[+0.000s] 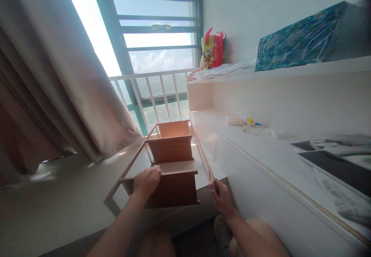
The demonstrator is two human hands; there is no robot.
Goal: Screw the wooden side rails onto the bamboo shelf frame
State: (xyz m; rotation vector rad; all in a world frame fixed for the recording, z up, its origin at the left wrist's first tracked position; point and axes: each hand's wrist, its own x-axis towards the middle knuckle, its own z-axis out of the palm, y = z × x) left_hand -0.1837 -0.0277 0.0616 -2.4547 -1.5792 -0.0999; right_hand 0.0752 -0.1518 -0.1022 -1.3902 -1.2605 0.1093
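Beyond my knees, between the curtain (92, 79) on the left and the long white tabletop (237, 137) on the right, a brown wooden rack (171, 149) stretches away toward the window (162, 60). Three of its panels show one behind another, set crosswise, and the left rail (135, 157) runs along their left ends.

What matters most is how the right rail (204, 159) lies. Its near end is in my right hand (222, 199), fingers curled firmly around it, and its long axis leads forward from there, leaning slightly left at the far end, close beside the front face below the tabletop's edge. Toward me, a gap shows between this rail and the panels' right ends; it narrows toward the window, where I cannot tell whether they touch. My right hand is clearly the nearer one to it.

My left hand (147, 181) is clenched at the left part of the upper edge of the nearest panel (175, 191); it seems to grip that edge, though the fingers' undersides are hidden. Farther back on the tabletop, near the wall, sits a small yellow item (249, 121).
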